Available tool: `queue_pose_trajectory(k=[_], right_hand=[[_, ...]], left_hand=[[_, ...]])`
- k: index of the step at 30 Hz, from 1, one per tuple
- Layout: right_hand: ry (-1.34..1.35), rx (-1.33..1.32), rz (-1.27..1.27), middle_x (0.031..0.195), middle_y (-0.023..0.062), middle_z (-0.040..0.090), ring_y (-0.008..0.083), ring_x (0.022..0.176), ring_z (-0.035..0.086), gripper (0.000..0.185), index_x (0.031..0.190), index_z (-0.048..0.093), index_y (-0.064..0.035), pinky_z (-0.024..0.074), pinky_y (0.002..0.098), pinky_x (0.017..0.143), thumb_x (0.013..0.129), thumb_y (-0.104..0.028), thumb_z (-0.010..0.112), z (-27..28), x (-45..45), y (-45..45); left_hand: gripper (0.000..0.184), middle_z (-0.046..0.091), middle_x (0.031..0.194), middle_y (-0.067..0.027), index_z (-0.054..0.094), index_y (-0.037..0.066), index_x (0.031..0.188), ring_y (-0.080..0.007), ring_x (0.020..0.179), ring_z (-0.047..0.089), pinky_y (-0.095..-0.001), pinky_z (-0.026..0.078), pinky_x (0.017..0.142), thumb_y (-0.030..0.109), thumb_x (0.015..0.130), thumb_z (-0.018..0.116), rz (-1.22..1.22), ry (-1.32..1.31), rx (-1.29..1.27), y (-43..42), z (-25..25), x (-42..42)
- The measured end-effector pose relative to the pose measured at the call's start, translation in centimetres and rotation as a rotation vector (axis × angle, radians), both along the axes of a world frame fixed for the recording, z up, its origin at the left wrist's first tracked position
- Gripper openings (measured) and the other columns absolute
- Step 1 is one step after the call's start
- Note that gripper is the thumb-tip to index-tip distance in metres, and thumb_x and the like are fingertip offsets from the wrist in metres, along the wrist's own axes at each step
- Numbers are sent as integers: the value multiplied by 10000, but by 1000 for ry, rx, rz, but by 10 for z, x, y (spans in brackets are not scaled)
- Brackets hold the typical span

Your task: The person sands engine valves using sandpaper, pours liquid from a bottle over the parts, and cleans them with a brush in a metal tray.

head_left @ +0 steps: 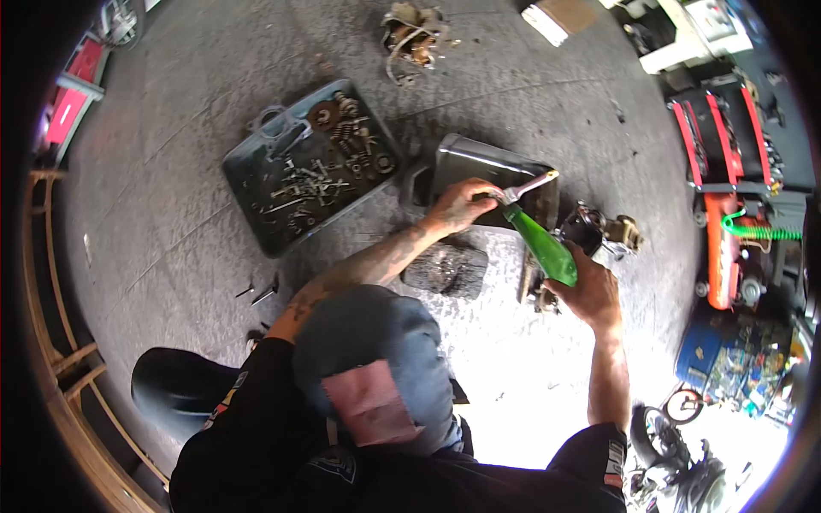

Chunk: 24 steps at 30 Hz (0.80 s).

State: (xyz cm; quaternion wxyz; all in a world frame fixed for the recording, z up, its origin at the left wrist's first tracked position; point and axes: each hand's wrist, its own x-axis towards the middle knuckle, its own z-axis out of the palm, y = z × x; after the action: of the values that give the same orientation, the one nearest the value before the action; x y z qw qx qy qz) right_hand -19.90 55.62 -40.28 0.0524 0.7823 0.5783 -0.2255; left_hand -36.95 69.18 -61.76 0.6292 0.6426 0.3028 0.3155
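Observation:
My right hand [590, 292] is wrapped round the base of a green bottle [544, 243], which is tilted with its neck toward my left hand. The fingers of my left hand [469, 205] are pinched at the bottle's mouth, on a slim brush-like tool [532, 185] with a pale handle pointing right. What its near end looks like is hidden by my fingers and the bottle neck. Under both hands lies a dark rectangular pan [479, 159]. A dark, worn block [446, 268] sits on the floor below my left forearm.
Left of the pan stands a dark tray [256, 224] with many loose metal parts. Greasy mechanical parts [623, 232] lie right of the bottle. Another dirty metal part [416, 38] is at the top. A red tool cart [717, 141] stands far right, and a motorcycle [676, 453] bottom right.

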Motion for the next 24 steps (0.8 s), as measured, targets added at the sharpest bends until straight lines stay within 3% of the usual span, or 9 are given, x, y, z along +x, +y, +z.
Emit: queue_pose_trajectory(k=[5,11,13,14,16,18,20,24], right_hand=[[36,55,27,1000,128,697,342,934,671,516,1190,571,-154,525,446,797,730,-277,770,-3,7,-4],[39,41,41,988,130,696,342,934,669,515,1181,569,-149,525,440,786,727,-280,771,-5,6,-5],[50,25,50,992,134,695,344,928,670,526,1187,566,-147,526,441,781,724,-283,773,-9,5,-6],[62,32,20,992,144,694,352,921,670,538,1198,561,-146,528,444,769,723,-284,773,-11,4,-8],[91,40,21,992,154,694,359,913,670,550,1208,557,-144,531,447,756,722,-284,774,-21,3,-12],[165,145,-19,981,175,692,373,898,670,584,1242,538,-140,535,450,739,726,-275,775,-43,4,-21],[233,210,-48,975,189,692,399,895,668,626,1285,510,-133,532,453,740,731,-239,783,-71,7,-33],[383,352,-130,1011,200,679,371,926,671,651,1321,487,-95,518,417,790,750,-228,771,-114,-7,-51]], left_hand=[[261,652,1156,-33,656,99,1157,-146,1090,591,-311,445,959,137,899,649,-22,32,-39,-1,6,-2],[226,673,1026,-17,642,84,1125,-126,975,611,-314,484,861,231,966,578,-11,26,-96,-3,6,0],[251,666,950,-15,619,50,1073,-115,915,616,-300,485,818,272,991,536,-84,-58,-463,-1,-1,3],[275,655,926,-21,600,33,1039,-121,872,623,-299,493,805,292,999,518,-68,31,-448,-1,18,0],[295,671,928,-43,610,48,1052,-143,859,640,-309,501,789,320,997,511,18,-30,-150,-4,-5,14],[287,682,927,-79,615,61,1063,-164,880,651,-311,498,783,317,996,506,53,88,-62,-7,-8,19],[251,688,934,-93,618,70,1076,-180,900,657,-308,491,790,275,992,497,64,160,-30,-10,-6,20],[194,670,852,-127,614,75,1072,-230,788,660,-362,503,706,190,968,498,54,178,-101,-10,7,16]])
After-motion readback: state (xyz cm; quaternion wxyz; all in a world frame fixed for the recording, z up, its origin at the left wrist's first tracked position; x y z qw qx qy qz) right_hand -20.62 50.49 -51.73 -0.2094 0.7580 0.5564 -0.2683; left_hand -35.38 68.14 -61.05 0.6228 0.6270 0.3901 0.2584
